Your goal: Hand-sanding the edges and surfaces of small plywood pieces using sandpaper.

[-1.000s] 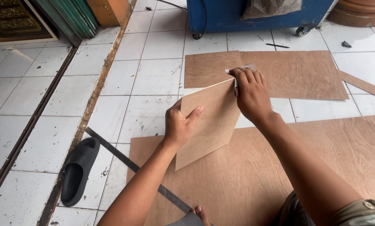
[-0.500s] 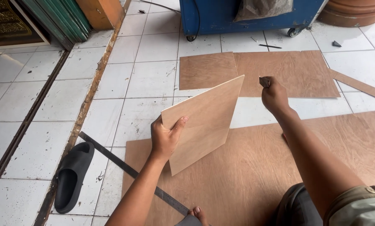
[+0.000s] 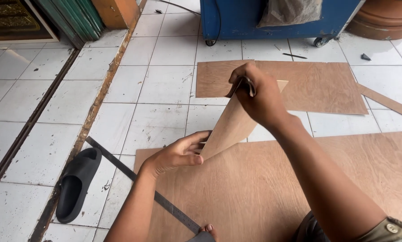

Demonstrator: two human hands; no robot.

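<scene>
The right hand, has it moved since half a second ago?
Yes. The right hand has come back left onto the plywood piece's top edge, judged against the brown sheet on the tiles behind.

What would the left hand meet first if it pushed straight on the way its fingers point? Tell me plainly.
The left hand points rightward and already grips the lower edge of the small plywood panel, so that panel comes first. Beyond it is probably the right forearm, though depth is unclear.

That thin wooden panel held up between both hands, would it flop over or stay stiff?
The thin pale-brown plywood panel probably stays fairly stiff: its edges look straight though gripped only at the bottom by the left hand and the top by the right hand. It seems light, being held by fingertips.
</scene>
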